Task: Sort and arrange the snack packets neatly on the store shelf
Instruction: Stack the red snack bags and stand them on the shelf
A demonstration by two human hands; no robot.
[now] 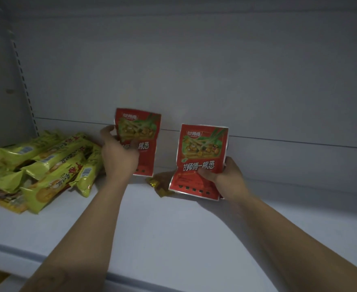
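Observation:
My left hand [118, 157] grips a red snack packet [140, 131] that stands upright against the shelf's back wall. My right hand [226, 175] holds a second red packet [202, 152] of the same kind, thumb on its front, tilted back with its lower edge near the shelf [152, 228]. More of the same red packaging seems to lie behind it. A small yellow-gold packet [159, 185] lies flat between the two red ones.
A loose pile of several yellow-green snack packets [46, 163] fills the shelf's left end, with an orange-yellow packet [11, 204] under it. A slotted upright [23, 81] runs up the left side. The white back wall stands behind, and the shelf's front lip [46, 258] is near me.

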